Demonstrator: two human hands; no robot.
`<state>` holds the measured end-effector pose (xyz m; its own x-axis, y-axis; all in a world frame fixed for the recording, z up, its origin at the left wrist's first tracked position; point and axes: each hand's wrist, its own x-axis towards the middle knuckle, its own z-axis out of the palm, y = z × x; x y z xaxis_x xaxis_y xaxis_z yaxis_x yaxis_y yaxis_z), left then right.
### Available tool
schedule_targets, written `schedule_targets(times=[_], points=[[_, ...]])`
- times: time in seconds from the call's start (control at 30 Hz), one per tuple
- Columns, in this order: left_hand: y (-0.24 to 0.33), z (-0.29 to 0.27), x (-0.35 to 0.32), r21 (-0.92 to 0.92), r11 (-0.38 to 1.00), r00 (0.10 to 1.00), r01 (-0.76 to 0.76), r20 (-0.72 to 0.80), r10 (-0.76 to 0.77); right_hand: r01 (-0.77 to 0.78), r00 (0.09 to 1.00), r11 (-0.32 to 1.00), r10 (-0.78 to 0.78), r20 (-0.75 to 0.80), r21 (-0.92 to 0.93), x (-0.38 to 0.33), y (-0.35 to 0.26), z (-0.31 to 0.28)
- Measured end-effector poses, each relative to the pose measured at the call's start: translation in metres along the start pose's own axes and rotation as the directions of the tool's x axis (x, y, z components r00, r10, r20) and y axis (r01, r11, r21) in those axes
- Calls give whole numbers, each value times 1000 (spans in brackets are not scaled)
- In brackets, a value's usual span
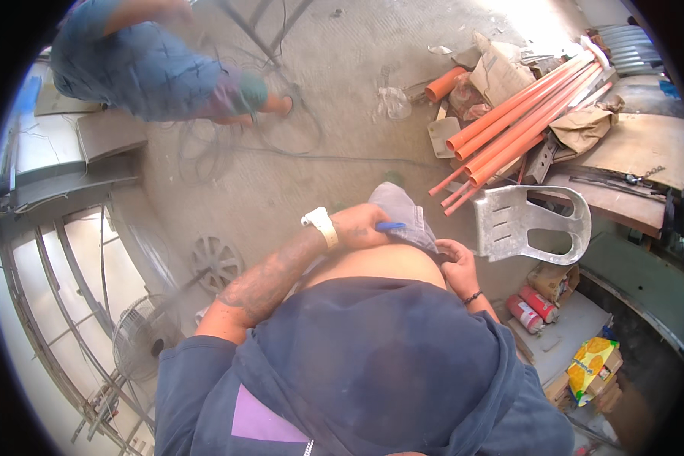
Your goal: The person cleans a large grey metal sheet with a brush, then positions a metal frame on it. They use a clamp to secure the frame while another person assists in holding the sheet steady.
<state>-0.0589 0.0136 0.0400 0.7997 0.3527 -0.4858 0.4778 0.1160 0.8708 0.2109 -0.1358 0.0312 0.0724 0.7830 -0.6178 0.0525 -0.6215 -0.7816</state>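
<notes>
My left hand [363, 228], with a white watch [321, 228] on its wrist, is closed at the front of my waist. A slim blue object [390, 226] sticks out of it, its kind unclear. Below the bare belly, the grey trousers [403, 213] show creased cloth and a seam. My right hand [457, 266] is at the right side of the waistband, fingers curled and seemingly pinching the cloth edge. A dark bracelet [473, 297] circles that wrist. The dark shirt [372, 349] is raised above the waist.
Orange pipes [520, 114] lie piled with cardboard at the right, beside a grey plastic chair [532, 224]. Two red canisters [538, 304] stand near a yellow packet [591, 365]. A fan [140, 338] is at left. Another person [152, 68] stands far left, near floor cables [319, 156].
</notes>
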Motion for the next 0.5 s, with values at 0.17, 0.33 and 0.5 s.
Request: schedule_targets(times=[0.17, 0.33, 0.5], points=[[11, 6, 8, 229, 970, 979, -82, -161, 121, -167, 969, 981, 145, 200, 100, 10, -32, -16], [7, 16, 33, 288, 921, 915, -261, -230, 331, -250, 943, 935, 178, 281, 250, 25, -43, -24], [42, 2, 45, 478, 863, 973, -165, -63, 221, 31, 958, 989, 11, 286, -143, 44, -41, -27]])
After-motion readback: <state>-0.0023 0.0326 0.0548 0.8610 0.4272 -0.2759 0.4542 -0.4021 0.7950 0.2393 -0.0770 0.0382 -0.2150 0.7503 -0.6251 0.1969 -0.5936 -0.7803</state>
